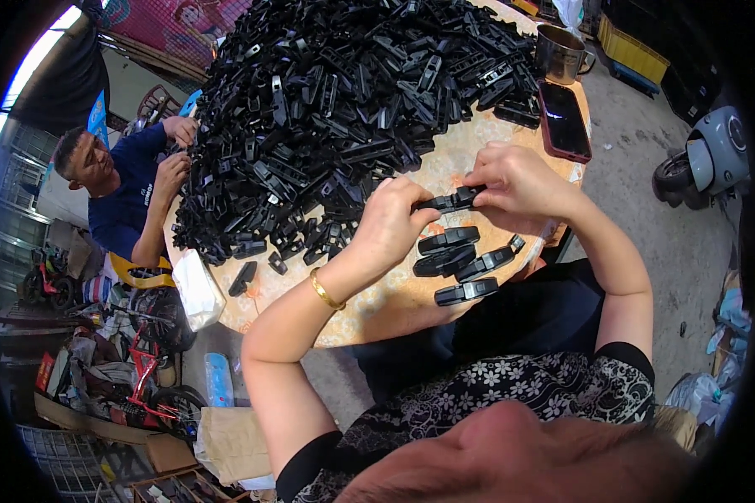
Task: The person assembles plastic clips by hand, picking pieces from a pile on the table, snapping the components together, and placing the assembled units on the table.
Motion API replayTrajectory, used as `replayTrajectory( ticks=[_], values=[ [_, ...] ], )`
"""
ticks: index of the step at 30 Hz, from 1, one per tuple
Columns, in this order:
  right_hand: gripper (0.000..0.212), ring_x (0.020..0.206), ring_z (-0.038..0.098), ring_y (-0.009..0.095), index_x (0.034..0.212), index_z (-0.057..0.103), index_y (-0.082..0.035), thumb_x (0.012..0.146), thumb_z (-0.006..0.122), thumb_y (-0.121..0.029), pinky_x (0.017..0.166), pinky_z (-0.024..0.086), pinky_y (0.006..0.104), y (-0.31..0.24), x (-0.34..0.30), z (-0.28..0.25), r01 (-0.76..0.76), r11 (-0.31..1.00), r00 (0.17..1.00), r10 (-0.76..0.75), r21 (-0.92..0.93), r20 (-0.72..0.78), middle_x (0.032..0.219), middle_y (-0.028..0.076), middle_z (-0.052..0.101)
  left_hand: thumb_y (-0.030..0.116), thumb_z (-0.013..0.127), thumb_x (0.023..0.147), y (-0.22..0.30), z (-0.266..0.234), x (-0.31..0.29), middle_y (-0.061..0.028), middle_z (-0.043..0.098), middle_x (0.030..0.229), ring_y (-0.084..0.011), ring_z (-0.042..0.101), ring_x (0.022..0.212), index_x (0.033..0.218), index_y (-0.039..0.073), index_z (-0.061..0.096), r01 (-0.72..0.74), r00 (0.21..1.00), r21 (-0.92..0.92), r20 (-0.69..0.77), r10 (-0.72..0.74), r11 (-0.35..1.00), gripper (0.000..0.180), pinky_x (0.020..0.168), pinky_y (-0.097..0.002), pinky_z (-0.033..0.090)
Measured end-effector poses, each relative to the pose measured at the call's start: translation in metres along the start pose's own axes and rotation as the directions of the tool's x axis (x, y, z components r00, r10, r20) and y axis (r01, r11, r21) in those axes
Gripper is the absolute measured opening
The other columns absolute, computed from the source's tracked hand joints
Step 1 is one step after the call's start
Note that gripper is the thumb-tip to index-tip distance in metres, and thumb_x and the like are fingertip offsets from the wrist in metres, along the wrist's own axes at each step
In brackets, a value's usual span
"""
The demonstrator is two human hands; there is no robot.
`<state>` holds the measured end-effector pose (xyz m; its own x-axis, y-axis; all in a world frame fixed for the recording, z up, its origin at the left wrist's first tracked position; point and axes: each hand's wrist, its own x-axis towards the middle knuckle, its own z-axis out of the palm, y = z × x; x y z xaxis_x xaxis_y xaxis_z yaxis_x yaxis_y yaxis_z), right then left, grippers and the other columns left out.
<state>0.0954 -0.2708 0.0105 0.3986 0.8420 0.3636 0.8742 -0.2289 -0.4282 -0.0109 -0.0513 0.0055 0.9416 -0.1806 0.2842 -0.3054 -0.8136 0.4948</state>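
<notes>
Between my two hands is a small black plastic part [450,201], long and narrow like a clip. My left hand [392,220], below a gold bangle [326,290], pinches its left end. The fingers of my right hand [512,182] close on its right end. Just below, near the table's front edge, lie several similar black plastic pieces [466,291], apart from my hands. A large heap of black plastic parts [327,109] covers the far and left side of the table [344,323], close beyond my left hand.
A phone [564,121] and a metal mug [559,54] sit at the table's right. A white packet [197,289] lies at its left edge. A person in a dark shirt [130,184] handles parts across the left side. A scooter [713,155] stands on the floor at right.
</notes>
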Motion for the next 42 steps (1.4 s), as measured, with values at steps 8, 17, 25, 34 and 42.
replayTrajectory(
  ticks=[8, 17, 25, 34, 42],
  values=[
    [0.025, 0.079, 0.060, 0.030, 0.089, 0.072, -0.004, 0.068, 0.078, -0.016, 0.070, 0.047, 0.0390, 0.004, 0.002, 0.016, 0.098, 0.991, 0.995, -0.095, 0.088, -0.034, 0.077, 0.011, 0.060, 0.010, 0.076, 0.068, 0.000, 0.008, 0.007, -0.0136, 0.061, 0.076, -0.0311, 0.057, 0.078, 0.076, -0.001, 0.068, -0.069, 0.998, -0.145, -0.026, 0.066, 0.987, 0.016, 0.073, -0.0382, 0.047],
    [0.021, 0.082, 0.062, 0.032, 0.094, 0.069, -0.003, 0.078, 0.072, -0.017, 0.073, 0.049, 0.0384, 0.005, 0.015, 0.007, -0.005, 0.972, 0.988, -0.032, 0.236, 0.154, 0.084, 0.013, 0.063, 0.020, 0.076, 0.072, -0.010, -0.020, 0.019, -0.0108, 0.061, 0.085, -0.0296, 0.053, 0.093, 0.079, 0.004, 0.068, -0.209, 0.978, 0.044, -0.008, 0.210, 0.977, 0.019, 0.082, -0.0382, 0.044],
    [0.027, 0.096, 0.057, 0.032, 0.107, 0.062, -0.006, 0.081, 0.065, -0.011, 0.081, 0.049, 0.0396, 0.019, 0.056, 0.046, 0.022, 0.968, 0.995, -0.045, -0.250, -0.088, 0.100, 0.012, 0.059, 0.007, 0.073, 0.071, -0.053, -0.037, 0.026, -0.0095, 0.062, 0.091, -0.0296, 0.055, 0.096, 0.089, 0.005, 0.062, -0.017, 0.949, 0.420, -0.278, 0.147, 0.907, 0.022, 0.081, -0.0397, 0.043],
    [0.014, 0.092, 0.059, 0.031, 0.098, 0.061, -0.007, 0.086, 0.058, -0.013, 0.078, 0.048, 0.0394, 0.014, 0.027, 0.022, -0.075, 0.997, 0.993, 0.074, 0.000, -0.088, 0.092, 0.012, 0.060, 0.008, 0.068, 0.078, 0.004, -0.007, 0.000, -0.0139, 0.053, 0.089, -0.0340, 0.056, 0.085, 0.086, 0.003, 0.054, -0.350, 0.936, 0.104, 0.010, 0.351, 0.931, 0.016, 0.074, -0.0408, 0.046],
    [0.016, 0.080, 0.064, 0.032, 0.098, 0.064, -0.008, 0.088, 0.061, -0.020, 0.073, 0.050, 0.0401, 0.000, 0.006, 0.010, -0.236, 0.927, 0.951, 0.160, 0.290, 0.265, 0.089, 0.015, 0.067, 0.002, 0.058, 0.083, 0.017, -0.008, -0.015, -0.0204, 0.052, 0.096, -0.0369, 0.058, 0.087, 0.110, 0.000, 0.061, -0.032, 0.991, -0.120, 0.122, 0.046, 0.992, 0.027, 0.074, -0.0409, 0.048]
  ],
)
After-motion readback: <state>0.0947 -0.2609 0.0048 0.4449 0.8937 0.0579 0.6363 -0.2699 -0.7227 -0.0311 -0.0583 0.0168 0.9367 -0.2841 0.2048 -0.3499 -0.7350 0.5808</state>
